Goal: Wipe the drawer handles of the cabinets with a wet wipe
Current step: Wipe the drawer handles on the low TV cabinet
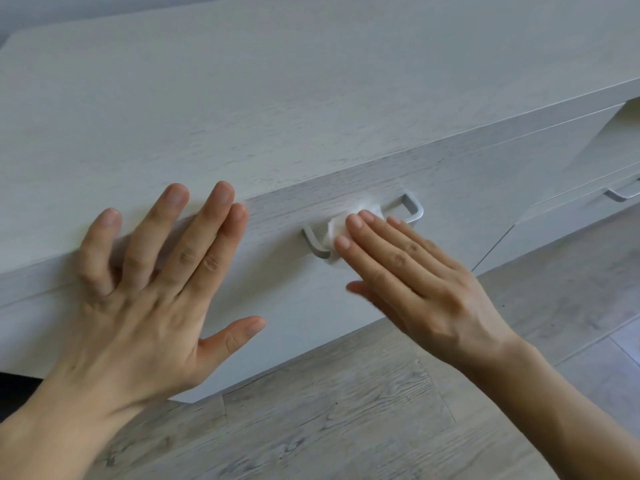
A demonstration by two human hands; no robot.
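Overall, the cabinet [242,98], pale with a grey wood grain, fills the frame above and to the left of the drawer handle [417,211]. Its flat top spreads above the handle, and its drawer front [467,174] carries the handle. Grey wood-look floor [346,438] lies below the handle.

The left hand [138,306] lies flat to the left of the handle, well apart from it. Its fingers are straight and spread, with the tips reaching over the cabinet's top edge and the thumb splayed toward the handle. It holds nothing.

The right hand [426,282] reaches in from the lower right of the handle, fingers straight and close together. Their tips press the wet wipe [337,228] against the handle's bar. The thumb sits below the handle, blurred and apart from the wipe. Nothing is pinched or wrapped.

The handle itself is a grey metal bar with both bent ends in view. Wipe and fingertips cover the stretch from its left end to its middle.

The wipe is white and bunched, resting on the left-centre stretch of the handle.

A second handle [623,195] shows far to the right of the first, partly cut off at the frame edge.
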